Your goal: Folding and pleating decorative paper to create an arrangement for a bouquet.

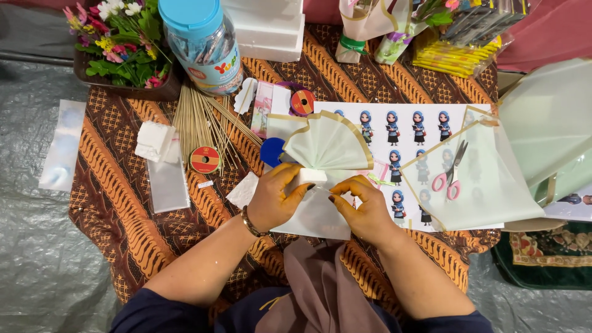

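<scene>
A home craft corner here: low table point(123, 203) in batik cloth, crowded with wooden skewers point(206, 120), tape rolls point(205, 160), pink scissors point(450, 176), sticker sheet point(401, 132) and artificial flowers point(120, 34).

The table point(123, 203) fills the middle of the frame. At its centre both hands meet: the left hand point(276, 198) and the right hand point(364, 209) hold a small block point(306, 178) just below a fanned paper point(327, 145). Right of the fan lies a sheet of figures point(401, 132), and scissors point(451, 172) rest on a wrapping sheet point(493, 191) at centre right. Left of the fan, a bundle of sticks point(200, 120) lies with a tape roll point(205, 160) on its lower end. In the upper left sit flowers point(120, 37), with a jar point(200, 43) just right of them. A second tape roll point(302, 102) lies above the fan.
</scene>
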